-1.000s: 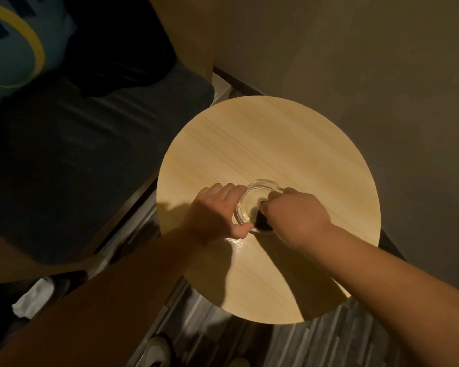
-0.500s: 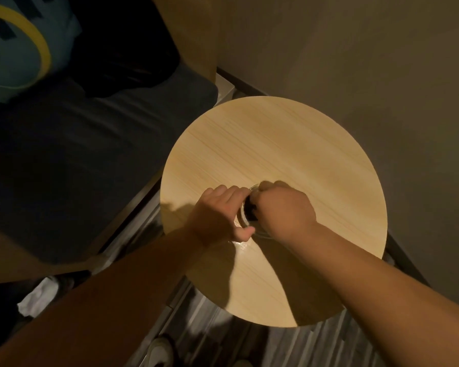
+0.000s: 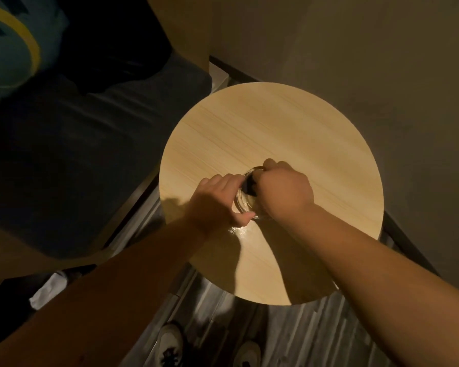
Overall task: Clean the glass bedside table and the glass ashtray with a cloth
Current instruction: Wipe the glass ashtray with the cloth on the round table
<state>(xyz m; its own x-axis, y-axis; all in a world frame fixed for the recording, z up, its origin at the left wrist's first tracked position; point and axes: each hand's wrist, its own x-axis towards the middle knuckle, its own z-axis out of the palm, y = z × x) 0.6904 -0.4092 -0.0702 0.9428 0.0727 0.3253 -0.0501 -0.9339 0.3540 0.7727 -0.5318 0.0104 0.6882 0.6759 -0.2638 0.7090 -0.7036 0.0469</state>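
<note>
A small clear glass ashtray stands near the middle of the round bedside table, whose top looks like pale wood. My left hand grips the ashtray's left side, thumb at its near rim. My right hand is curled over the ashtray and pinches a dark cloth pushed down inside the bowl. Most of the cloth and the ashtray's right half are hidden under my right hand.
A bed with dark bedding lies to the left, with a teal and yellow cushion at its top corner. A wall closes in the table behind and to the right. My two shoes stand on the grey floor below.
My right hand has moved with the cloth from the ashtray's near right side toward its far left side. My left hand has kept its grip on the ashtray.
</note>
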